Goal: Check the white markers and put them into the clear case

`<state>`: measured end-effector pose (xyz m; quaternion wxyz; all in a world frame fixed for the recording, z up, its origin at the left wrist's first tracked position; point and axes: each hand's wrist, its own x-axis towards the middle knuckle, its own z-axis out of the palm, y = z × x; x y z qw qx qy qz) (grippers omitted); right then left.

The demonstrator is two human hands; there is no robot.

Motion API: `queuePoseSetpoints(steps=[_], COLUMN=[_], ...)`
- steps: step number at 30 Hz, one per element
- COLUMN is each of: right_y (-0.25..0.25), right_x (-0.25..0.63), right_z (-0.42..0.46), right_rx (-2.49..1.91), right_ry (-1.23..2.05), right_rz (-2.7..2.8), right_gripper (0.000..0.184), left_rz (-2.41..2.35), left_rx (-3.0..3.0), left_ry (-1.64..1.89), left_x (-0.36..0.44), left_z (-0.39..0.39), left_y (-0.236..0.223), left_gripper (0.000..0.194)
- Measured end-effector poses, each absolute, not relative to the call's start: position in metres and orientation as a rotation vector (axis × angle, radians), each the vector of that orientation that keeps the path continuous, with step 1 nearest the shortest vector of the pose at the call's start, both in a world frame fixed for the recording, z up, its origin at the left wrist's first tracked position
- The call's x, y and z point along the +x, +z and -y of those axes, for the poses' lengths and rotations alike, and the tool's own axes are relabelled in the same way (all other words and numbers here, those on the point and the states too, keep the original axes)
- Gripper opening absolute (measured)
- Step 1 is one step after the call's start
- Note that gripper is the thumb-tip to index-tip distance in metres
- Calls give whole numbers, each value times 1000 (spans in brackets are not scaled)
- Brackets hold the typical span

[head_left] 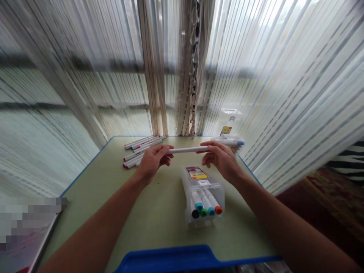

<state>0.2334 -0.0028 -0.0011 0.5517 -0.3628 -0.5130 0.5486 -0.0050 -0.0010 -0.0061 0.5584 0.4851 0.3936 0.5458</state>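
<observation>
A white marker [187,150] is held level above the table, one end in each hand. My left hand [155,159] pinches its left end, and the fingers of my right hand [220,157] close on the other end; both tips are hidden. Below and between the hands lies a clear plastic case [186,189] with a yellow label. Inside it are several white markers with black, green, blue and orange ends [210,210] facing me. Beyond my left hand, several loose white markers [136,151] with coloured ends lie in a pile.
Behind my right hand stands a second clear case [227,138] with its lid up and markers in it. The pale green table [159,212] has a blue edge and a blue tray [170,258] at the front. String curtains [125,76] hang beyond it. A blurred-out panel [28,231] sits at lower left.
</observation>
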Motion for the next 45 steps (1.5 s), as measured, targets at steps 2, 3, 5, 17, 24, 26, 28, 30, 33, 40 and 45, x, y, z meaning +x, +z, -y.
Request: queuePoseSetpoints(steps=[2, 3, 5, 17, 24, 26, 28, 30, 33, 40, 45], right_y=[0, 1, 2, 0, 1, 5, 13, 24, 43, 60, 55], right_x=[233, 233, 232, 233, 236, 238, 240, 242, 247, 263, 261], right_z=[4, 5, 6, 3, 5, 8, 14, 23, 42, 87, 102], right_rx=[-857, -857, -864, -881, -842, -836, -845, -867, -933, -1012, -1029], right_ry=[1289, 1289, 1282, 1154, 946, 859, 751, 632, 402, 272, 506], right_rz=[1208, 1205, 1198, 1219, 1444, 1498, 1567, 1657, 1811, 1786, 1499], right_gripper=[21, 21, 23, 33, 34, 30, 25, 21, 18, 16, 10], left_rz=[-934, -937, -937, -936, -836, -802, -774, -752, -717, -646, -689], left_rx=[1141, 1136, 1126, 1136, 1091, 1066, 1045, 1028, 1031, 1284, 1450], left_ry=[1285, 1291, 1308, 1295, 1341, 1344, 1330, 1306, 1277, 1174, 1155], left_x=[-5, -6, -6, -7, -6, -6, -6, -6, -3, 3, 7], left_z=[2, 2, 3, 2, 2, 1, 0, 0, 2, 16, 27], left_y=[-6, -5, -5, -5, -3, -3, -3, -4, -4, -1, 5], left_gripper=[33, 31, 29, 36, 39, 40, 41, 43, 42, 38, 31])
